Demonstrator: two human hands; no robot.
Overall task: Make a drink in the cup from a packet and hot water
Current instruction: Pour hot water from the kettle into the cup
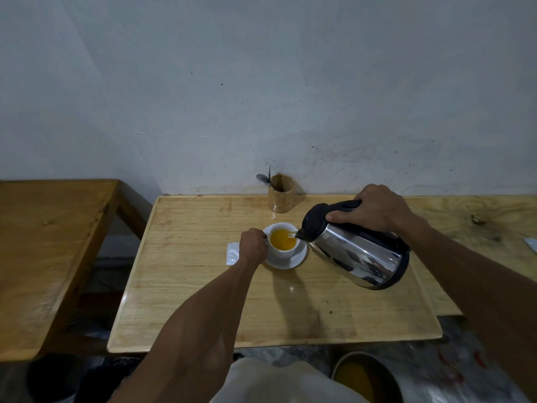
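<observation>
A white cup [281,251] stands on a white saucer [295,262] in the middle of the wooden table [203,286]. Orange-yellow liquid fills the cup. My left hand [252,248] is closed around the cup's left side at the handle. My right hand [376,209] grips the black handle of a steel kettle [360,257]. The kettle is tilted to the left, its spout right over the cup's rim, and a thin stream of water runs into the cup. A white packet [232,253] lies flat on the table just left of the saucer, partly hidden by my left hand.
A wooden holder [281,197] with a spoon [263,178] stands at the back by the wall. A second wooden table [43,257] is to the left, across a gap. A round container [367,376] sits on the floor at lower right. Another board extends right.
</observation>
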